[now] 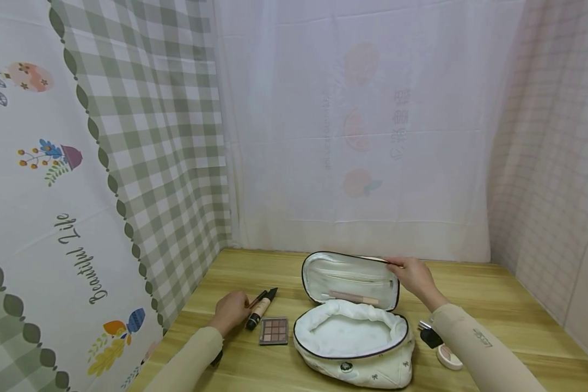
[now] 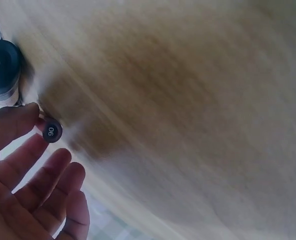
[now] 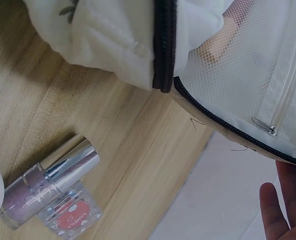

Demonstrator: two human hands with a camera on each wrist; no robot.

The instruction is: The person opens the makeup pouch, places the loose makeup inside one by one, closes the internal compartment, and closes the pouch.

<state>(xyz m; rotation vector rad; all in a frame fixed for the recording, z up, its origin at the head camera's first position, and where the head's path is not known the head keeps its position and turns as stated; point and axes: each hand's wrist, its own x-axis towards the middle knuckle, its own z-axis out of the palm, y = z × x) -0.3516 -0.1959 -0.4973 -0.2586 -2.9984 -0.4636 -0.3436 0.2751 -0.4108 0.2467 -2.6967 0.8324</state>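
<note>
Standing on the table (image 1: 500, 305), the white bag (image 1: 318, 362) gapes, the right hand (image 1: 414, 276) gripping the edge of its raised lid (image 1: 343, 284). Picking up small cosmetics seems the step in hand; the next move likely calls for a clean lift by the left hand (image 1: 232, 311). Left of the bag lies a palette (image 1: 274, 331); a tube (image 1: 261, 308) beside the left fingers could obstruct. To the bag's right rest a gloss bottle (image 3: 50, 181) and a square compact (image 3: 80, 215). Smallest, a slim stick (image 2: 51, 130) is pinched between left thumb and forefinger.
</note>
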